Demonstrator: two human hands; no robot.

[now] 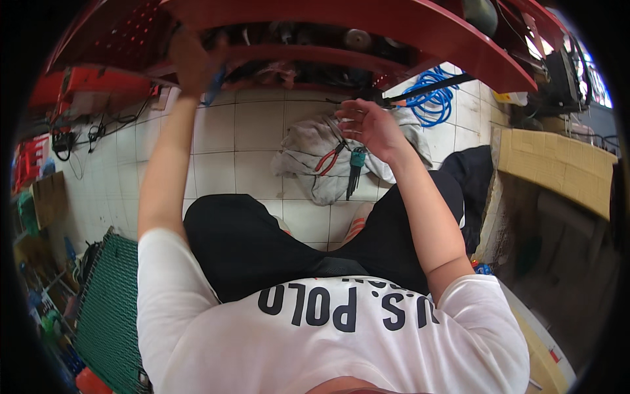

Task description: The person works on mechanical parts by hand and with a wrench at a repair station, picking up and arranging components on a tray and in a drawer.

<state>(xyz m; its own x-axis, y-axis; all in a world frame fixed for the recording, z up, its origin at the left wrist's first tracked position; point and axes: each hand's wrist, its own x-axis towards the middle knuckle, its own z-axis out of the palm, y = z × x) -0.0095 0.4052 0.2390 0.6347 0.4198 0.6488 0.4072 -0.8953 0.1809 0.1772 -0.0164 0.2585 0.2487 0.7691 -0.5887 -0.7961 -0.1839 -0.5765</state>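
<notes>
My left hand (191,62) reaches up to the red metal shelf (315,54) and is smeared by motion. A blue object (214,87) shows beside it; whether the fingers hold it I cannot make out. My right hand (375,131) hovers over a grey cloth (298,148) on the floor, its fingers apart and lightly curled, with nothing in them. Below that hand, on the cloth, lie red-handled pliers (327,161) and a set of black hex keys in a green holder (356,165).
A coiled blue hose (433,98) lies on the tiled floor at the far right. On the right stands a cardboard box (558,164). A green woven seat (111,305) is at my left. Black cables (95,131) run along the left floor.
</notes>
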